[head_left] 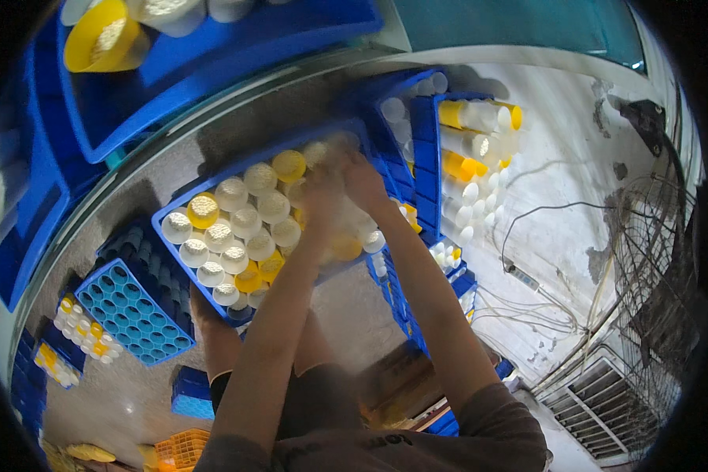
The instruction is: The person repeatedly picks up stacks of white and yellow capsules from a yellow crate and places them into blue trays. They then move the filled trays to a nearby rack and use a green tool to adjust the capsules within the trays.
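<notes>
A blue crate [182,259] in front of me holds rows of round cups, mostly white ones [245,221] with some yellow ones [204,211]. White, lumpy stuff shows inside many of them. Both my arms reach over the crate's far right part. My left hand [322,195] is smeared by motion above the cups, and its fingers cannot be made out. Close beside it, my right hand [363,182] is over the cups too, its fingertips blurred. Whether either hand holds a cup is hidden by the blur.
More cups sit in an upright blue crate [426,169] at right. A blue tray [212,67] with cups is at upper left. A crate with round teal holes [130,311] stands at left, an orange basket [182,450] below. Loose cables [543,291] and wire mesh [645,259] lie right.
</notes>
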### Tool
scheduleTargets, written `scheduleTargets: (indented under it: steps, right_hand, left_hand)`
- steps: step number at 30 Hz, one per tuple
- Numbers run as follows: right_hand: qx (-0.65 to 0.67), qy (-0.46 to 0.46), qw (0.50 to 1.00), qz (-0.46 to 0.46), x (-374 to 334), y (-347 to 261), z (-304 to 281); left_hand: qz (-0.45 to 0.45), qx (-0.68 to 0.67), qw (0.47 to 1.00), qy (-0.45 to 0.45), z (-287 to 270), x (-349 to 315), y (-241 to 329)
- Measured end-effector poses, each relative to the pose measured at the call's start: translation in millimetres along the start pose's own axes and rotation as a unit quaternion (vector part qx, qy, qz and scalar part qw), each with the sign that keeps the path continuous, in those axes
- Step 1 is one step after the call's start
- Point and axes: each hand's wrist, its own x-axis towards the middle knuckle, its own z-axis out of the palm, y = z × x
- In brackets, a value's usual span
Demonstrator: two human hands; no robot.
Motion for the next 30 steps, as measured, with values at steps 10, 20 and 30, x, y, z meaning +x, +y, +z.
scheduleTargets:
  steps: [10,20,30]
  right_hand:
    - [-0.187,-0.143,0.97,-0.059,0,-75,-31]
    - [0.372,-0.033,0.906,-0.197,114,-450,-225]
    - [0.045,0.142,0.989,-0.019,228,-348,-307]
  left_hand:
    - [0.064,-0.218,0.973,0.046,-253,-68,-105]
    - [-0.228,-0.06,0.937,0.259,-573,-31,-364]
    - [-0.067,-0.351,0.913,0.197,-495,66,-224]
